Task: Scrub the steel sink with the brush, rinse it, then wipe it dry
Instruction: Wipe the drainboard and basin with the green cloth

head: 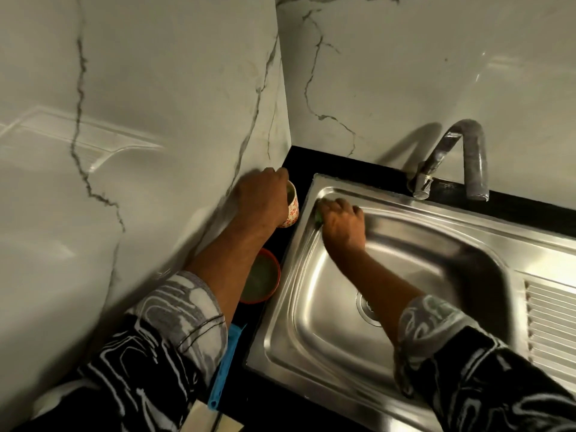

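Note:
The steel sink (pixel 414 244) fills the right half of the view, its drain (pixel 366 305) partly behind my right forearm. My right hand (pixel 344 224) is down in the basin's far left corner, gripping a green scrubber (pixel 318 216) that shows only as a sliver under the fingers and presses against the sink wall. My left hand (pixel 263 199) is over the black counter left of the sink, holding a small white cup with red flowers (pixel 292 210) from above by its rim.
A grey tap (pixel 448 163) arches over the sink's back rim. A red-rimmed round dish (pixel 263 277) and a blue object (pixel 226 372) lie on the black counter (pixel 511 202) left of the sink. Marble walls close the corner. A ribbed drainboard (pixel 548 325) lies right.

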